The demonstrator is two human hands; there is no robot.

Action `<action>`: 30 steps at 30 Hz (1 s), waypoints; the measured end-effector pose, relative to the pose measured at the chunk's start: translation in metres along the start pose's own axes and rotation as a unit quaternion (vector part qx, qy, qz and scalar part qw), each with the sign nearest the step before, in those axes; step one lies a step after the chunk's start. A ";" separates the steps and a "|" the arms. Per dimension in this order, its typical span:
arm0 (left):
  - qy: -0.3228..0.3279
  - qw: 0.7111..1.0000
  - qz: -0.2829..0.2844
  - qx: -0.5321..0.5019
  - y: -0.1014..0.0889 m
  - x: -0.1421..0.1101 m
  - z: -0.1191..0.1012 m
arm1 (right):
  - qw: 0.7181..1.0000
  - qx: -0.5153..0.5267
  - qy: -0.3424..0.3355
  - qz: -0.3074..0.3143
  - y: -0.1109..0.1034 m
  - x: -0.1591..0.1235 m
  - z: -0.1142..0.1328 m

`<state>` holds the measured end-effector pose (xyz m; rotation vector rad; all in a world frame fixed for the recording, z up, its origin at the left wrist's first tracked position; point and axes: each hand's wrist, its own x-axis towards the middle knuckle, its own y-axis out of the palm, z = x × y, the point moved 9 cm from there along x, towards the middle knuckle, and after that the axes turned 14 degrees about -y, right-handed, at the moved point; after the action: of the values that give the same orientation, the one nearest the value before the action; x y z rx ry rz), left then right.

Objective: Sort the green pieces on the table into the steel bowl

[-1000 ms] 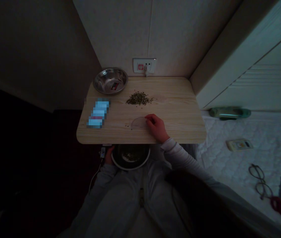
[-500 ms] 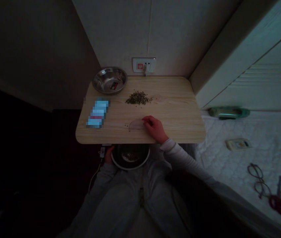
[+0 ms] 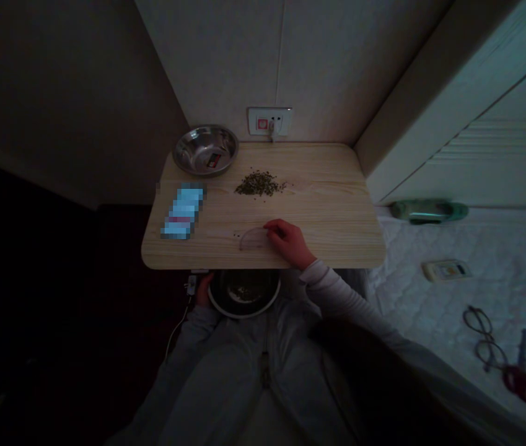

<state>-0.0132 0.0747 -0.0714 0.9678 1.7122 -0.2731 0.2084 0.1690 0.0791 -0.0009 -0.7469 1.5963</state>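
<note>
My right hand [image 3: 289, 240] is closed on a thin, clear half-round scraper [image 3: 254, 238], whose curved edge points left, low over the near part of the wooden table [image 3: 337, 217]. A few dark grains lie just left of the scraper. Farther back sits a loose heap of small greenish grains [image 3: 259, 184]. Below the table's front edge, my left hand [image 3: 204, 290] grips the left side of a dark bowl with a pale rim [image 3: 244, 314]. Some grains show on the bowl's bottom. The table edge hides its far side.
A steel bowl [image 3: 206, 152] stands at the back left, with a blurred-out phone [image 3: 183, 212] in front of it. A plug sits in the wall socket [image 3: 269, 122]. On the quilted bed at right lie a green bottle [image 3: 429, 211], a pale packet [image 3: 447, 271], glasses [image 3: 484, 337] and red-handled scissors [image 3: 521, 384].
The scraper in my right hand has shifted slightly left and toward me. My left hand and the bowl it grips have stayed in place.
</note>
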 end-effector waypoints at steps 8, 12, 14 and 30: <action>0.021 0.999 -0.032 0.018 -0.001 -0.003 -0.007 | 1.000 -0.007 -0.009 0.000 0.000 0.000 0.000; 0.041 0.998 -0.031 0.024 -0.001 -0.004 -0.010 | 1.000 -0.006 -0.011 0.013 0.003 0.000 0.002; 0.028 0.999 -0.035 0.027 0.000 -0.005 -0.009 | 1.000 0.000 -0.016 0.021 0.005 -0.001 0.004; 0.016 0.999 -0.033 0.012 0.001 -0.008 -0.008 | 0.996 0.014 -0.031 0.083 0.022 -0.008 0.019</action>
<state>-0.0178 0.0768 -0.0612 0.9387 1.7755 -0.3246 0.1823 0.1535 0.0805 0.0070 -0.7878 1.7717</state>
